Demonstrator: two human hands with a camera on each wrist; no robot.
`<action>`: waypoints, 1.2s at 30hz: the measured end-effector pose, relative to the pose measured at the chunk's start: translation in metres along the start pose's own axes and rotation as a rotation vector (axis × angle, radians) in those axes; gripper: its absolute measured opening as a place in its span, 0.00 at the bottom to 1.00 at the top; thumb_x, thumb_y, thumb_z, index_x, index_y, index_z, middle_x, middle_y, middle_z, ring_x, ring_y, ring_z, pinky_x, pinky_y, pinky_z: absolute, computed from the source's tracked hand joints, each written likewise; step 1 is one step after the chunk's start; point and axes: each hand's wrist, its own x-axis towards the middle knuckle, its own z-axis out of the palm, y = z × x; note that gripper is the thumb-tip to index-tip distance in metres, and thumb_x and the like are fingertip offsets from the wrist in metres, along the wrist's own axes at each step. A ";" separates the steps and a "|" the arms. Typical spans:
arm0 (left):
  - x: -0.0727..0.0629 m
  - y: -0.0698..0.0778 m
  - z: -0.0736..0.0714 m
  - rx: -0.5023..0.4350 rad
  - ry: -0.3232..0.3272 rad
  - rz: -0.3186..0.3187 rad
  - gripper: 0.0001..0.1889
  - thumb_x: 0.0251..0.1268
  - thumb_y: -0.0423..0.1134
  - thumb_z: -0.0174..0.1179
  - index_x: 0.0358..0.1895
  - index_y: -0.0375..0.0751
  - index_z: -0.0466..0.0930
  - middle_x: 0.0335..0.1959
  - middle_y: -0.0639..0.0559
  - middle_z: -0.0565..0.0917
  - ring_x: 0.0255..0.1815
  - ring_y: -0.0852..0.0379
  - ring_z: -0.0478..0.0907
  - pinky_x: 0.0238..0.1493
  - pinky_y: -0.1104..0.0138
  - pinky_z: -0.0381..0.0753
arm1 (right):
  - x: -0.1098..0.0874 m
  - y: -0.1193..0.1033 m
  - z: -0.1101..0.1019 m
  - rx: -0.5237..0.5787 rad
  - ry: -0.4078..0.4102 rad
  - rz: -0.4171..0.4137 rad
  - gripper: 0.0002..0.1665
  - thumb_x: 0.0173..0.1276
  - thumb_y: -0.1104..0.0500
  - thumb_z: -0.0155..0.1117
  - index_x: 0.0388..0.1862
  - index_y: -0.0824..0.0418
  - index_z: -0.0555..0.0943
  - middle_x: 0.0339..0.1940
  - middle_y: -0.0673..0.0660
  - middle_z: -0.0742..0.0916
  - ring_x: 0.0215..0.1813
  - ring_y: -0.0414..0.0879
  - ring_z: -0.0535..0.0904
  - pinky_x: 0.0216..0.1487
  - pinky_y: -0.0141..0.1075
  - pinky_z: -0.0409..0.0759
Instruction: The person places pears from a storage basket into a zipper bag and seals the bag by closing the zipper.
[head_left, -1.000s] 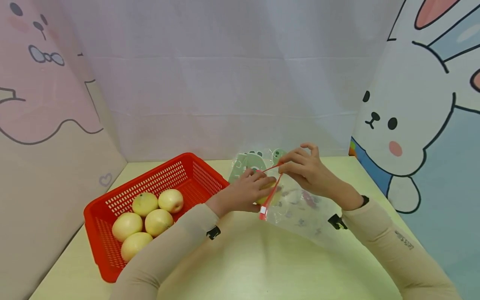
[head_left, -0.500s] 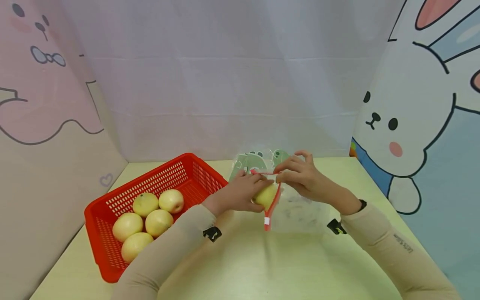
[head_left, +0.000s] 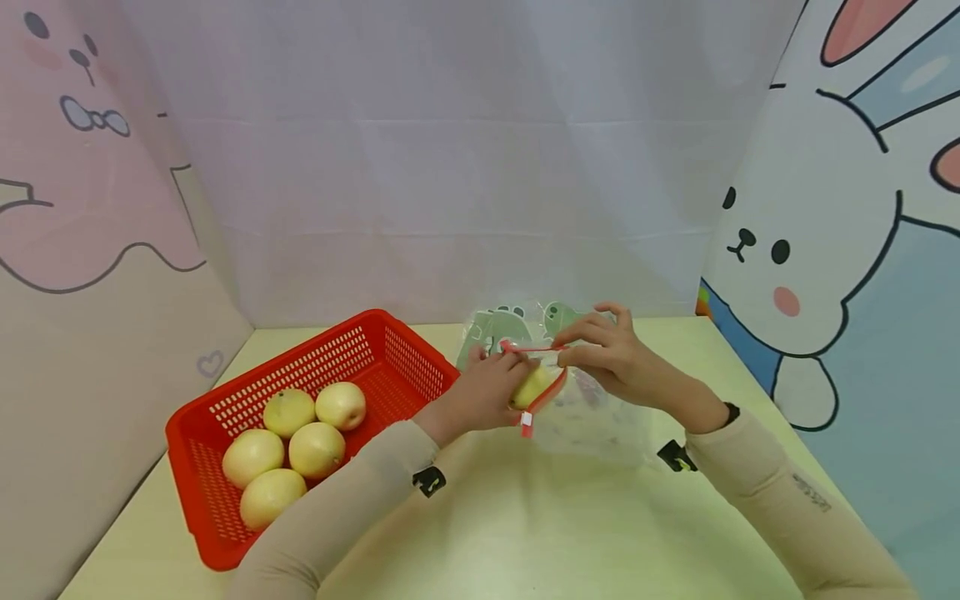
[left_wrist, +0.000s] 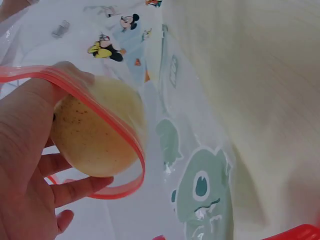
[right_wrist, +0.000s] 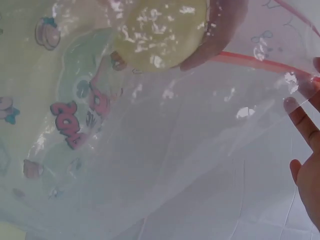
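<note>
A clear zip bag [head_left: 600, 421] with a red zip edge and cartoon prints lies between the hands, its mouth facing left. The left hand [head_left: 487, 390] reaches into that mouth and grips a round, pale yellow fruit [head_left: 534, 387]. Brown speckles mark the fruit's skin in the left wrist view, where the red zip edge [left_wrist: 107, 117] loops around fruit and fingertips. At the bag's upper rim, the right hand [head_left: 611, 354] pinches the zip edge and keeps the mouth raised. Through the plastic, the right wrist view shows the fruit [right_wrist: 162, 32] inside.
A red perforated basket [head_left: 408, 379] stands to the left, with several similar fruits [head_left: 317, 450] in its near part. Flat plastic bags with green cartoon animals [head_left: 498, 327] lie behind the hands. Printed cloth walls [head_left: 472, 167] border the pale table [head_left: 480, 533] on three sides.
The fruit in the left hand has moved right, into the bag's mouth, and the zip edge now passes around it. The right hand has lowered slightly, still pinching the rim.
</note>
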 end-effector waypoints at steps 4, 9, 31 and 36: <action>-0.003 0.000 0.000 0.080 0.015 -0.028 0.35 0.59 0.56 0.66 0.69 0.48 0.72 0.58 0.53 0.78 0.55 0.55 0.75 0.52 0.52 0.63 | -0.003 0.001 -0.001 0.000 -0.006 0.012 0.14 0.82 0.54 0.42 0.43 0.53 0.78 0.43 0.56 0.83 0.45 0.54 0.78 0.52 0.66 0.57; -0.008 0.001 -0.003 0.094 0.063 -0.055 0.36 0.56 0.61 0.65 0.67 0.50 0.72 0.53 0.54 0.80 0.50 0.55 0.78 0.54 0.50 0.64 | -0.003 0.001 -0.001 0.015 -0.005 0.016 0.14 0.82 0.54 0.43 0.43 0.53 0.78 0.43 0.56 0.83 0.45 0.54 0.78 0.52 0.66 0.57; -0.018 -0.009 -0.028 0.232 0.025 -0.083 0.44 0.52 0.75 0.55 0.67 0.48 0.72 0.62 0.52 0.77 0.60 0.53 0.73 0.58 0.49 0.63 | -0.011 0.007 -0.007 -0.002 0.013 0.056 0.17 0.82 0.53 0.45 0.41 0.57 0.80 0.43 0.57 0.85 0.44 0.54 0.77 0.50 0.64 0.58; -0.018 -0.015 -0.029 0.234 0.047 -0.094 0.44 0.54 0.75 0.53 0.68 0.48 0.72 0.66 0.51 0.75 0.63 0.52 0.71 0.59 0.46 0.62 | -0.013 0.010 -0.007 -0.005 0.014 0.064 0.19 0.82 0.52 0.45 0.39 0.59 0.81 0.42 0.58 0.85 0.44 0.54 0.77 0.50 0.65 0.57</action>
